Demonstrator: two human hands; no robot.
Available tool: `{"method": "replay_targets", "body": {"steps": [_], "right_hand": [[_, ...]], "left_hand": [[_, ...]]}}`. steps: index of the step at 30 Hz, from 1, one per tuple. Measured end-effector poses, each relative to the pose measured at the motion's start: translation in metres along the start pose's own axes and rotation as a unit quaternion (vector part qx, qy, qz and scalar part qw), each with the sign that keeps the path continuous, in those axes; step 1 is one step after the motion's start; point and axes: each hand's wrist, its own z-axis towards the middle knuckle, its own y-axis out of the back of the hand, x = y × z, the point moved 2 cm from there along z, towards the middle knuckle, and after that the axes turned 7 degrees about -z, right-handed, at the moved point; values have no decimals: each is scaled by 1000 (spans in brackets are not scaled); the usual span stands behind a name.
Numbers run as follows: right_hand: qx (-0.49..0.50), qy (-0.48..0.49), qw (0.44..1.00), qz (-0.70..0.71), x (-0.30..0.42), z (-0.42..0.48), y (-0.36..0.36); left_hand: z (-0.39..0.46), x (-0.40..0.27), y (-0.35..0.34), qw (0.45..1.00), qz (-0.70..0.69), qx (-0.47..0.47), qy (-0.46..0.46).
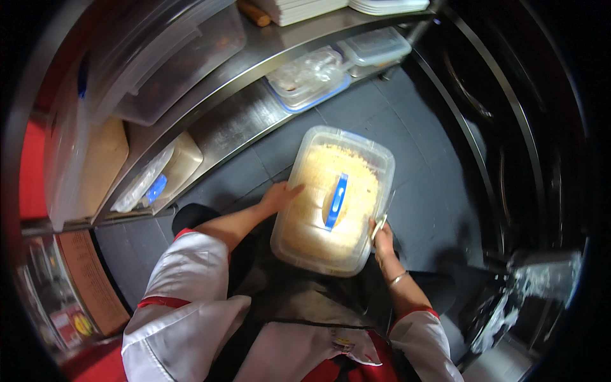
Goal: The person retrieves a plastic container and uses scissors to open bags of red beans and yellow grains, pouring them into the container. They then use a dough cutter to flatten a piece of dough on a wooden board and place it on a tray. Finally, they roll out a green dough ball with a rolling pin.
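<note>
A clear plastic storage box [305,224] with a lid is held between my two hands, in front of my dark apron. Pale yellow, crumb-like or grated food [317,167] shows through the lid. A blue carry handle [337,202] sits in the lid's middle. My left hand [281,196] grips the box's left side, thumb over the rim. On the opposite side, my right hand [383,238] holds the lower right edge. A thin pale item [379,226] also shows at its fingers; what it is I cannot tell.
Ahead, a steel shelf unit [234,129] carries large clear tubs [181,71], a lidded plastic box [374,47] and bag-covered containers [310,76]. White stacked trays [300,9] stand above. Dark-fronted equipment [496,133] lines the right. Grey tiles [420,157] cover the floor.
</note>
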Motion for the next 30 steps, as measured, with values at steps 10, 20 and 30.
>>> {"method": "replay_targets", "body": {"steps": [10, 20, 30], "right_hand": [[137, 50, 989, 30, 79, -42, -29], [300, 112, 947, -6, 201, -105, -91], [249, 161, 954, -34, 233, -50, -165]], "left_hand": [[-156, -32, 37, 932, -310, -154, 110], [-256, -44, 81, 830, -472, -296, -10], [-175, -44, 156, 862, -385, -320, -74]]}}
